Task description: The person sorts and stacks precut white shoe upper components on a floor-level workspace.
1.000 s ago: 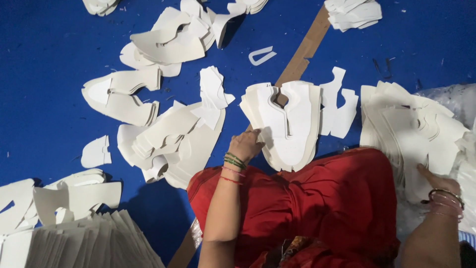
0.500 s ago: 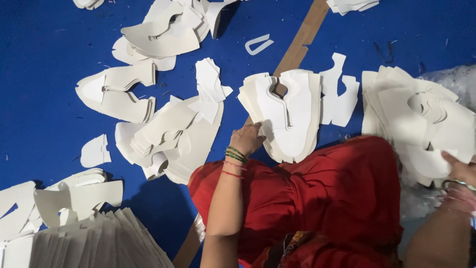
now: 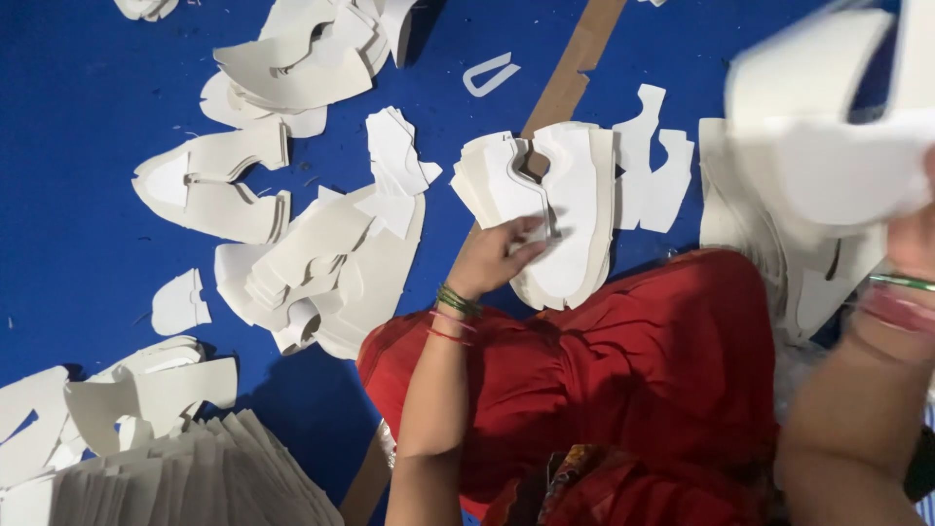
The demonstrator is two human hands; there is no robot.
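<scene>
My left hand (image 3: 499, 255) rests on the lower left part of a stack of white cut pieces (image 3: 570, 209) that lies on the blue floor just beyond my red-clothed knee (image 3: 623, 360); its fingers press on the top sheet. My right hand (image 3: 911, 239) is raised close to the camera at the right edge and grips a blurred bundle of white cut pieces (image 3: 828, 127). Green and red bangles circle my left wrist. The fingers of my right hand are mostly hidden behind the bundle.
Several heaps of white cut shapes lie over the blue floor (image 3: 78, 127): one at the top (image 3: 292, 58), one at the centre left (image 3: 331, 263), a fanned stack (image 3: 175, 477) at the bottom left. A brown cardboard strip (image 3: 570, 68) runs diagonally under the stack.
My right hand has lifted a bundle of white pieces off the right-hand pile up toward the camera. My left hand stays on the middle stack.
</scene>
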